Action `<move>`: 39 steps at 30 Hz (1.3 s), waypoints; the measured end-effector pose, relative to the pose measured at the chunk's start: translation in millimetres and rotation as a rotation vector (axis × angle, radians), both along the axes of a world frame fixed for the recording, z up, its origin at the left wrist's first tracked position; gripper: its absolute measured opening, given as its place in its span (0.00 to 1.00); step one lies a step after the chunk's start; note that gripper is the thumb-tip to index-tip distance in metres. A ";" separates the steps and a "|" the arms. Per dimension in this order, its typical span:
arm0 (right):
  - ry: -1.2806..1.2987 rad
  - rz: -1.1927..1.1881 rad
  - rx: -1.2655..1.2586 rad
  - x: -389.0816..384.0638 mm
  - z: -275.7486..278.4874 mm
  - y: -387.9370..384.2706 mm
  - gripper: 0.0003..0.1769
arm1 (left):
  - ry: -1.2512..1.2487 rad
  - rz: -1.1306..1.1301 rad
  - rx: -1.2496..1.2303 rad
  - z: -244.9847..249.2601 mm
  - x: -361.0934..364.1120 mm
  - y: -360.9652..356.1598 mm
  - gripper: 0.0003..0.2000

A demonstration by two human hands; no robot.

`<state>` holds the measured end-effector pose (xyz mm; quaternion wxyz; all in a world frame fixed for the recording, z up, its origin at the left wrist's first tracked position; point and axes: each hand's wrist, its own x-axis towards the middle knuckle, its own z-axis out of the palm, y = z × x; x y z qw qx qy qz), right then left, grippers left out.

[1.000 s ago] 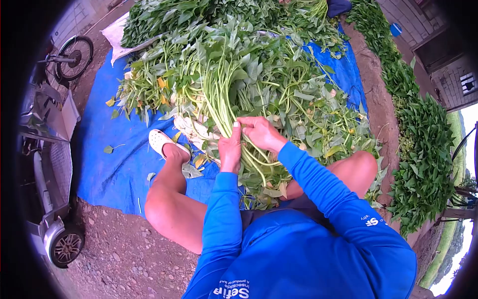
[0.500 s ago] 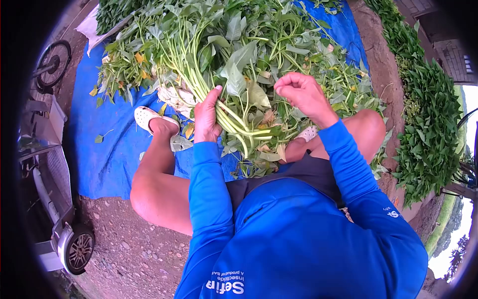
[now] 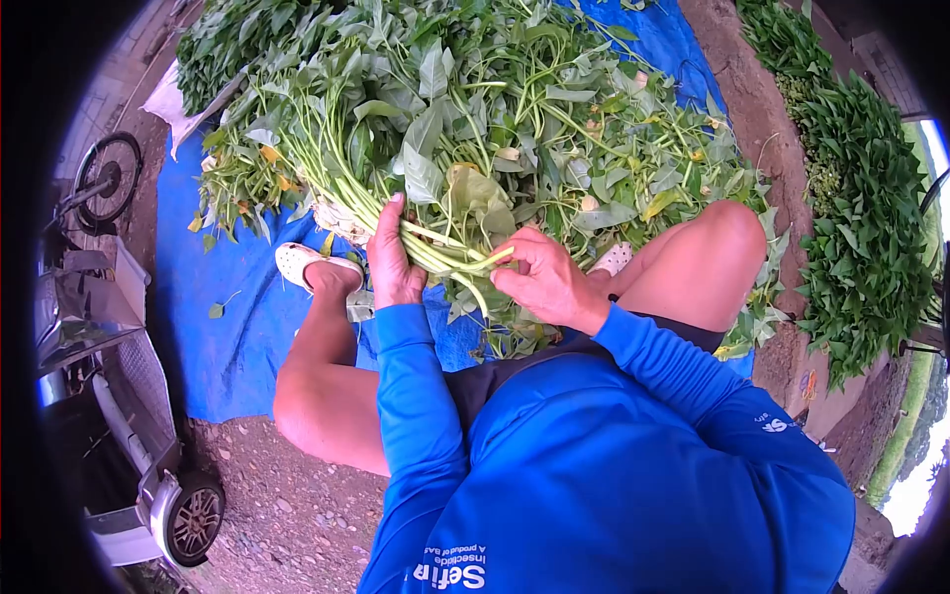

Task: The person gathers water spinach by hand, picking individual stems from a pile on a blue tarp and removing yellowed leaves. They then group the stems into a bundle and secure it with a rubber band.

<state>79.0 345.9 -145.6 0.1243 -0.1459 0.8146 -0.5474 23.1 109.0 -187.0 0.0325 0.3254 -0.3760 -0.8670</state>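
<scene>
Stem bundle (image 3: 356, 198) is gripped by left hand (image 3: 394, 261), stem end (image 3: 498, 257) at its 3 o'clock pinched by right hand's (image 3: 547, 282) fingers.

Bright blue long-sleeved shirt (image 3: 633, 485), with white lettering (image 3: 455, 572) incl. "Insecticide" on it and more white print (image 3: 775, 425) on the right sleeve (image 3: 661, 363). Dark shorts (image 3: 485, 378) too, plus holey cream slip-on clogs (image 3: 294, 263).

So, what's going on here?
A person in a blue top is handling leafy greens over a blue tarp. The left hand grips a bunch by its stems, leaves pointing away. The right hand is at the bunch's near ends; whether it pinches one is hard to tell. A heap of greens lies beyond.
</scene>
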 end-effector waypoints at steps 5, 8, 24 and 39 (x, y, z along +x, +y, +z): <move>-0.294 -0.159 -0.159 -7.2 9.6 -3.2 0.16 | 0.011 -0.003 -0.026 0.0 4.5 -1.7 0.11; -0.313 -0.138 -0.120 -15.7 12.9 -2.7 0.15 | 0.005 0.022 -0.047 6.7 4.0 2.3 0.12; -0.039 0.418 0.771 -29.1 21.7 48.4 0.17 | -0.011 -0.035 -0.403 48.9 5.2 -17.0 0.13; 0.665 0.266 0.392 -18.2 47.6 -0.1 0.10 | -0.005 0.040 -0.223 39.8 10.1 -6.3 0.11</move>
